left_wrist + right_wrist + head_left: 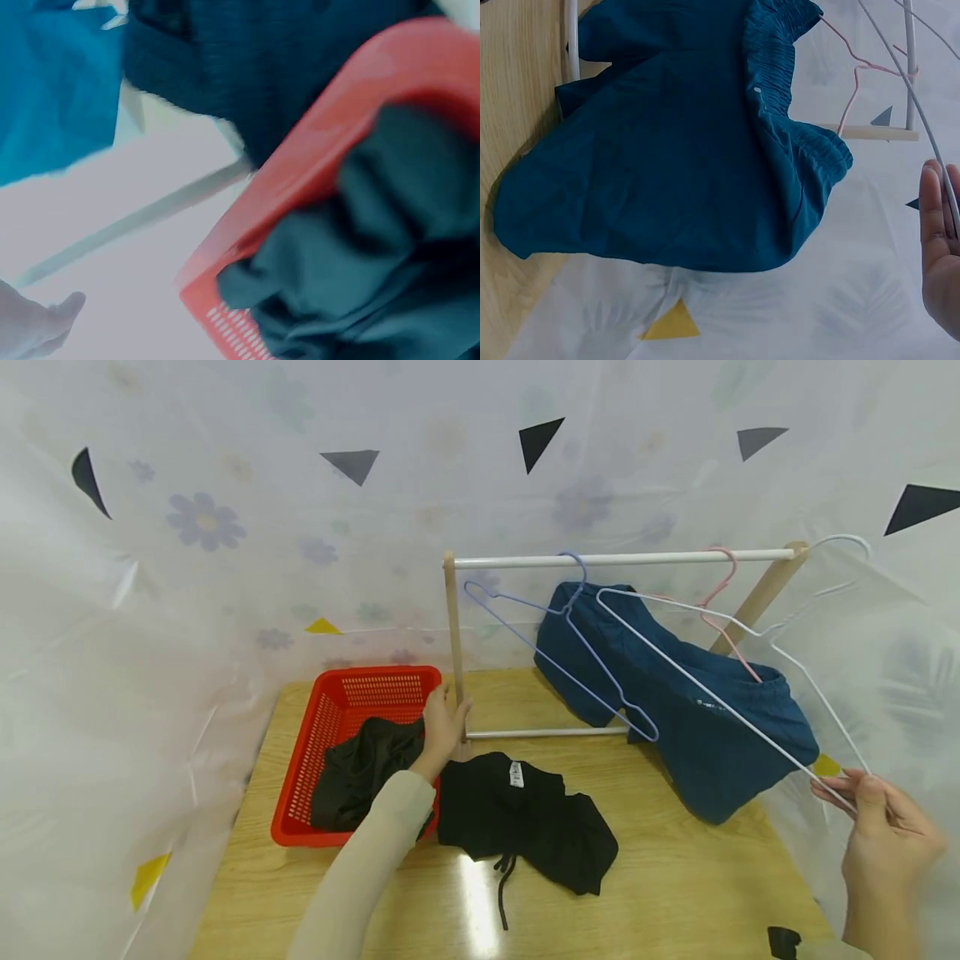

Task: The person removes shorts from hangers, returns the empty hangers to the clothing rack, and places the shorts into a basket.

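My right hand (888,843) pinches one corner of a white hanger (682,664) at the right of the head view. The hanger is held up in front of blue shorts (675,693), its hook near the rack's right end. In the right wrist view, the fingers (932,217) lie along the hanger wire. My left hand (444,727) reaches between a red basket (300,777) and the left post of a small clothes rack (453,627), fingers extended and nothing seen in its grasp. Black shorts (517,818) with a drawstring lie on the table just right of the left forearm.
The blue shorts hang tilted from a pink hanger (722,581) on the rack's rail (637,559). A bare purple hanger (577,602) hangs left of them. A dark garment (367,768) lies crumpled in the basket. Pale patterned sheeting (225,610) surrounds the wooden table (675,893).
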